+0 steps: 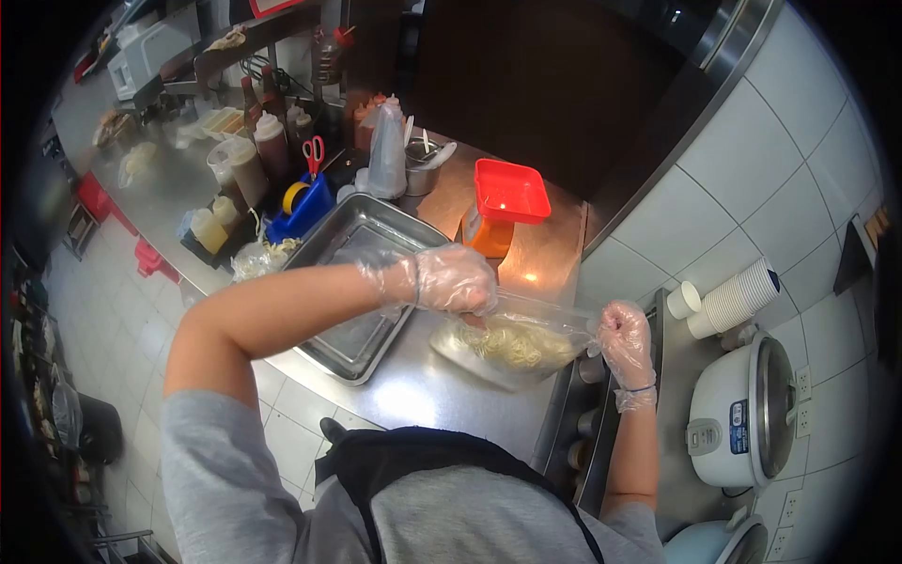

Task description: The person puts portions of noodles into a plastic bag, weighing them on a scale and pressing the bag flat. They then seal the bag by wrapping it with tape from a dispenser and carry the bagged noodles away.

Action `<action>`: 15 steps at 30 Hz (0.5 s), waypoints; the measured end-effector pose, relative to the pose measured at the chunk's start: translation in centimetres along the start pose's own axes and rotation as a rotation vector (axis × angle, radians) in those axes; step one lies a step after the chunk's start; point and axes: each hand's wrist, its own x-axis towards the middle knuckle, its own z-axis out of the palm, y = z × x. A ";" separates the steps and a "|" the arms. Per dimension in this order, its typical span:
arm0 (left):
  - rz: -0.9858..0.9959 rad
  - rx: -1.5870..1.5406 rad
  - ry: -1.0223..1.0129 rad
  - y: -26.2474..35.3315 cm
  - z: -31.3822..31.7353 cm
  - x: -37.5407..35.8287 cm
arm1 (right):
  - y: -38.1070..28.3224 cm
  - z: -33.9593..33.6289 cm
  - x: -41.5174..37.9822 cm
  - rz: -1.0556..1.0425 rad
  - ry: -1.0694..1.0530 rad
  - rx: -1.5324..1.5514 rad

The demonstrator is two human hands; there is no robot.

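Clear plastic gloves cover both hands. Between them a clear plastic bag (512,346) of pale yellow noodles is stretched by its top edge above the steel counter. My left hand (455,280) is closed on one top corner of the bag, its forearm crossing over a metal tray (355,368). At the opposite corner my right hand (624,340) is closed in a fist around the plastic. The noodles hang in the lower part of the bag. Just beyond the bag stands an orange kitchen scale with a red pan (512,191).
Behind the tray are a blue tape dispenser (303,209), red-handled scissors (314,154), squeeze bottles (272,141) and a metal pot (425,169). To the right are stacked paper cups (735,299) and a white rice cooker (742,412) by the tiled wall.
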 end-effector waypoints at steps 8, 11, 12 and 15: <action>-0.035 0.088 0.026 -0.6 -0.4 0.9 | 4.0 3.8 -5.5 0.155 0.032 0.733; 0.021 0.101 0.047 -1.0 -0.2 1.3 | 4.6 7.2 -5.6 0.194 0.019 0.730; 0.044 0.107 0.049 -1.0 -0.1 1.3 | 4.6 8.1 -5.5 0.220 0.049 0.732; 0.024 0.045 0.270 -1.3 -1.5 0.2 | 10.3 8.4 -5.6 0.079 -0.024 0.492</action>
